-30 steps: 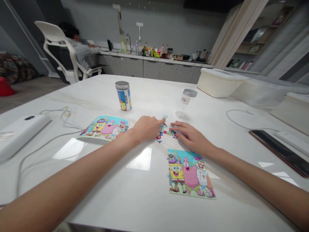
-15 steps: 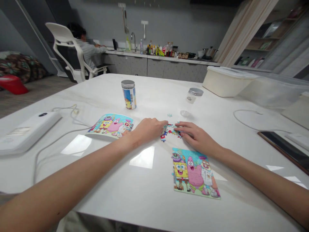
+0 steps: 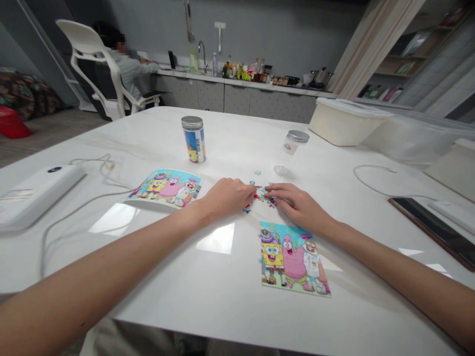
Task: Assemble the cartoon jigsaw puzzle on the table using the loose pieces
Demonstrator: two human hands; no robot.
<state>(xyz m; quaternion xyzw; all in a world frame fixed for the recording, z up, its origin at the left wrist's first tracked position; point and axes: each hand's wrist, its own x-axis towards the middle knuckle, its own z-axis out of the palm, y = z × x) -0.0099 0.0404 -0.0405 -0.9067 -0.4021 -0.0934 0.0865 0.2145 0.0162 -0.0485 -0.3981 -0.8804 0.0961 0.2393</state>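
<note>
W/ L hand curled, can't tell if gripping a pc, & R hand loosely splayed, best slide the loose puzzle pcs btwn them lightly apart on the desk, clear of the joined puzzle.

From here I see a smooth, glossy white tabletop, a printed paper sheet, a matt-looking jigsaw, a clear, plastic-looking jar with a shiny metal lid, and a cloth curtain.
</note>
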